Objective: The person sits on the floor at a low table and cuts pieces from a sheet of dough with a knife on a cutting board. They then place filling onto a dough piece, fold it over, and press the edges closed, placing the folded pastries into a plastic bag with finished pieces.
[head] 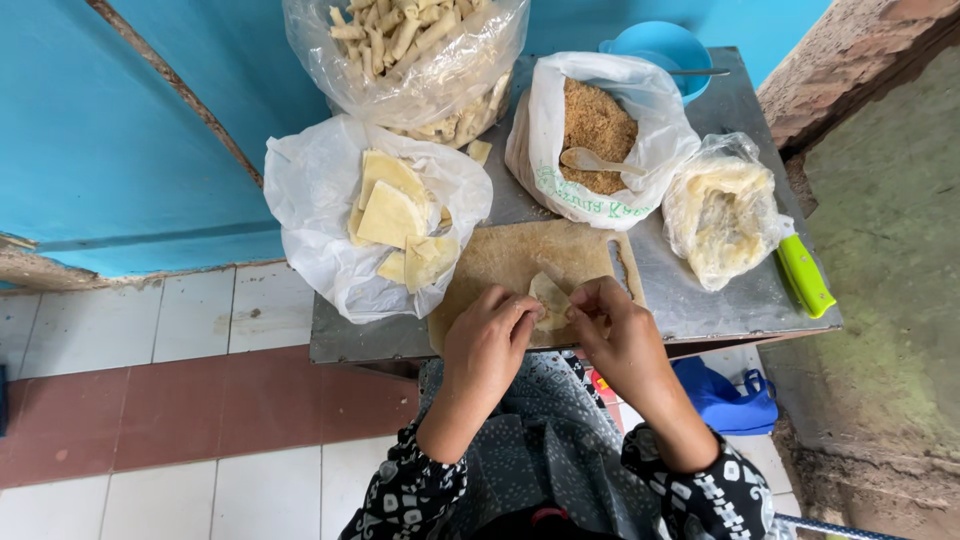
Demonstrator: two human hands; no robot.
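Head view: left hand point(487, 335) and right hand point(612, 325), fingers pinched on a pastry wrapper point(549, 299) (apparently half-rolled); finished rolls point(420, 50) bagged, flat wrappers point(392, 212) remaining.

Soft, even daylight — bright and sharp throughout, faint shadows only, mild glare on the plastic bags point(410, 60) — slight wide-angle bending at edges.

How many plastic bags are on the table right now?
4: roll bag at back left, wrapper bag front left, crumb bag centre back, dough bag right. None seem hidden.
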